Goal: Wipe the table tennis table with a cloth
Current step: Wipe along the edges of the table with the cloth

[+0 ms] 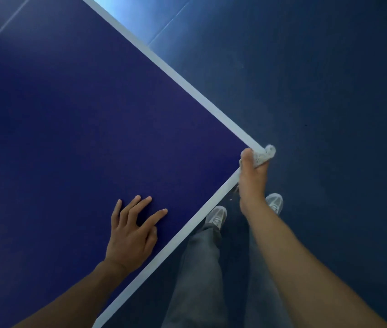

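Observation:
The blue table tennis table fills the left of the head view, with white edge lines meeting at a corner on the right. My right hand grips a bunched white cloth right at that corner, the cloth wrapped over the table's tip. My left hand rests flat on the blue surface near the closer edge, fingers spread and straight, holding nothing.
Dark blue floor lies beyond the table's edges on the right. My legs in grey trousers and pale shoes stand beside the near edge. A thin white centre line crosses the table at top left.

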